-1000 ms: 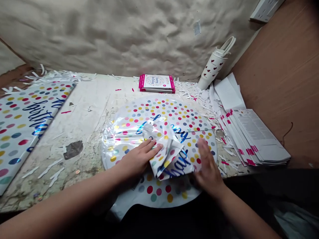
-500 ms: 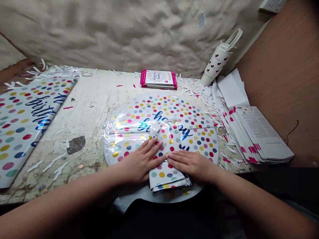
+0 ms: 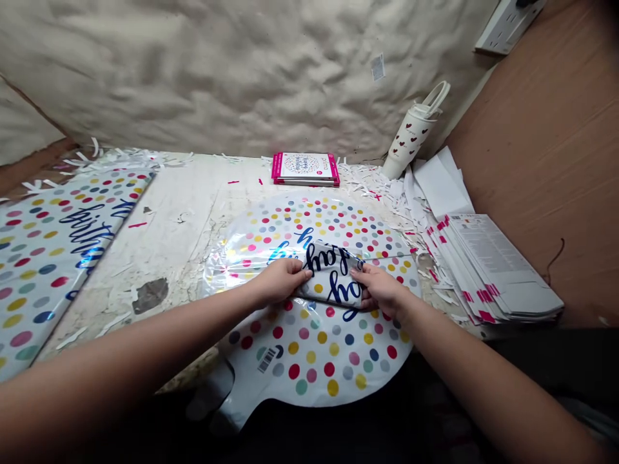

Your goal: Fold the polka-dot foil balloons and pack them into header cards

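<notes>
Atop a dotted balloon [image 3: 314,367], folded lettered foil [image 3: 331,274]

Fig. Left hand [image 3: 280,281] and right hand [image 3: 380,289] of the wearer, both bare, with tapered fingers [image 3: 302,274] and short nails; smooth bare forearms [image 3: 145,338]; dark clothing [image 3: 338,432] at the lower edge, its cut lost in shadow

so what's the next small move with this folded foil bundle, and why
I'd probably fold the folded foil bundle once more across its middle: your left hand and right hand hold its two ends, and it lies as a long strip on the round dotted balloon.
</notes>
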The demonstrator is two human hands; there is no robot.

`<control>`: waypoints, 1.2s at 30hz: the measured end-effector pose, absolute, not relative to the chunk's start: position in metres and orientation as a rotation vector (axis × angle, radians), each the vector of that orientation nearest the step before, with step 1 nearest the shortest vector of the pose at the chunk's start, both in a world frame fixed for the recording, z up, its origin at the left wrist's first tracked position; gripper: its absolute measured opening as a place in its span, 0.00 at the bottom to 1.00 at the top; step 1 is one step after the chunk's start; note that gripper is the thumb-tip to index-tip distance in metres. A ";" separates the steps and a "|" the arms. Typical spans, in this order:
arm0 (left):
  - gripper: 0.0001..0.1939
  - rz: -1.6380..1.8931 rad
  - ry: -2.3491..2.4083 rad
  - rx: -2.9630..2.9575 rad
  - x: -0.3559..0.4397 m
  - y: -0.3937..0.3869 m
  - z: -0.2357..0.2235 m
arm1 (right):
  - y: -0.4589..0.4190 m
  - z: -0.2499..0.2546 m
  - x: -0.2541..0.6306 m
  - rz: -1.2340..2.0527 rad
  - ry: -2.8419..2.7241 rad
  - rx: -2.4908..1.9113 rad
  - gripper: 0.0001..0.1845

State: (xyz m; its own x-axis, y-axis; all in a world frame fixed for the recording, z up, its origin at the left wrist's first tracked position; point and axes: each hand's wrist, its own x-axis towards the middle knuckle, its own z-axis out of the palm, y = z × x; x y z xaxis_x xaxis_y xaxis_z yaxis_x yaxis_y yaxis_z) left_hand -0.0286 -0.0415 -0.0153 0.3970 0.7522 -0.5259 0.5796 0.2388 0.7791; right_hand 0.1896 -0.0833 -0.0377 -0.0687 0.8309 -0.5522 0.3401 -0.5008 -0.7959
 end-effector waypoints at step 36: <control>0.27 0.336 1.080 1.205 -0.020 -0.034 0.022 | -0.073 0.011 0.346 -0.103 -1.336 -2.751 0.34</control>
State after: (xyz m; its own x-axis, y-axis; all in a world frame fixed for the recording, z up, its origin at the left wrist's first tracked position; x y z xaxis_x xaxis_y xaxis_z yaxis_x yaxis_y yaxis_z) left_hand -0.0202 -0.0343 0.0220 0.4934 0.7178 -0.4913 0.3130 0.3805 0.8702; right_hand 0.3457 -0.0728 0.0112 0.6173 0.7808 0.0961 0.7863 -0.6162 -0.0441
